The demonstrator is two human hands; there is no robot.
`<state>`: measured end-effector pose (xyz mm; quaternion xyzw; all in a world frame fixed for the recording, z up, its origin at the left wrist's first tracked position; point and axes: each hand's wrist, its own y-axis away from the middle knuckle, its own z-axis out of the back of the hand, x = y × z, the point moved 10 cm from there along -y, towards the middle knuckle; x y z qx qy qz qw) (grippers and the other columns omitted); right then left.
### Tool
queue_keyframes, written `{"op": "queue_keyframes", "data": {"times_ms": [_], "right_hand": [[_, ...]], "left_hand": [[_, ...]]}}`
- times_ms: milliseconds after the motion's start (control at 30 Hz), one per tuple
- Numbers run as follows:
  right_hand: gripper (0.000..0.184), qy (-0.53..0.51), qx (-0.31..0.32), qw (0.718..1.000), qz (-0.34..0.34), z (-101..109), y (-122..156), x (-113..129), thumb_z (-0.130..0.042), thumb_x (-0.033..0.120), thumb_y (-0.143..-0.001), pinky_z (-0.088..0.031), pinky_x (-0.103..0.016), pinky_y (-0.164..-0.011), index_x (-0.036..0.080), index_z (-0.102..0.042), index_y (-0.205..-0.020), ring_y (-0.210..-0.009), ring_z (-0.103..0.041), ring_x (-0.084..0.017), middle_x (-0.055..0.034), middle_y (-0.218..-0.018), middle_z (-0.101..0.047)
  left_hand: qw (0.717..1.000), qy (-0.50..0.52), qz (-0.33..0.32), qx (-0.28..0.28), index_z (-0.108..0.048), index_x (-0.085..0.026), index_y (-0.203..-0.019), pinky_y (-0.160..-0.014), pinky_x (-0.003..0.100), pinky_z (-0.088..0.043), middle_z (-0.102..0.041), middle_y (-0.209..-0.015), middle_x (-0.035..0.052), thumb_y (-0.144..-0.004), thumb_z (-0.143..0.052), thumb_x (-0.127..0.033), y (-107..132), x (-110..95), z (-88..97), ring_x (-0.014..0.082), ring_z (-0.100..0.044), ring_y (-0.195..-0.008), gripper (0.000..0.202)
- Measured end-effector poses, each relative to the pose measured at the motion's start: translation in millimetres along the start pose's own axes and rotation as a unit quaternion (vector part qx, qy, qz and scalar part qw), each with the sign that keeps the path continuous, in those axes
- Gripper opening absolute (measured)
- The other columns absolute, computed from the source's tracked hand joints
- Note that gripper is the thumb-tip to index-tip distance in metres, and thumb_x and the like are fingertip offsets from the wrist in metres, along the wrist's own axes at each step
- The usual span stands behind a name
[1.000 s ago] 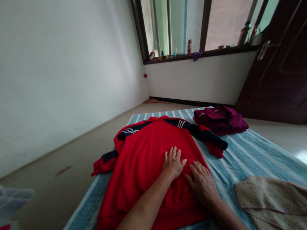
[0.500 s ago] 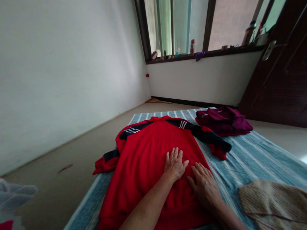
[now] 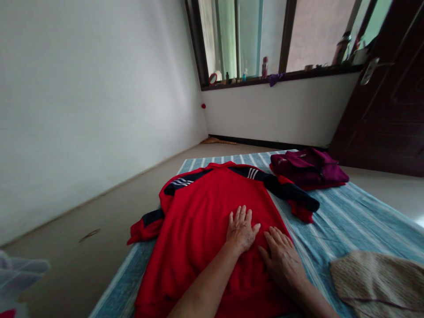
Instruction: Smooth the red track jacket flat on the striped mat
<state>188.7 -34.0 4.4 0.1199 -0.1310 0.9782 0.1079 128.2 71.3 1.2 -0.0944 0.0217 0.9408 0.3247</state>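
Note:
A red sports top (image 3: 198, 221) with dark, white-striped shoulders lies spread face down on a blue striped sheet (image 3: 347, 221). My left hand (image 3: 241, 229) rests flat on its middle, fingers stretched out and open. Just to the right, my right hand (image 3: 283, 259) also lies flat and open on the red cloth near its right edge. One sleeve (image 3: 294, 198) is flung out to the right, the other (image 3: 145, 223) hangs over the sheet's left edge.
A folded maroon garment (image 3: 308, 170) sits at the sheet's far right. A beige knitted piece (image 3: 377, 278) lies near right. Bare floor (image 3: 99, 229) and a white wall are on the left, a dark door (image 3: 387, 110) on the right, a window sill with bottles (image 3: 265, 66) beyond.
Both hands stay flat on the red top, almost still; only the view has shifted slightly.

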Motion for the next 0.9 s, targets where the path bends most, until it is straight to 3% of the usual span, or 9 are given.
{"op": "queue_keyframes", "data": {"times_ms": [900], "right_hand": [[0.046,-0.006,-0.001,1.000,0.012,3.3,3.2,2.4,-0.042,0.035,-0.091,-0.036,-0.046,-0.104,0.010,-0.058,-0.126,-0.127,-0.044,-0.031,-0.0154,-0.135,-0.051]], "left_hand": [[1.000,-0.013,-0.012,-0.017,-0.033,-0.017,-0.144,-0.115,0.049,-0.016,-0.026,-0.153,0.0100,-0.092,-0.023,-0.057,-0.6,2.5,-8.4,0.0241,-0.017,-0.142,0.066]]}}
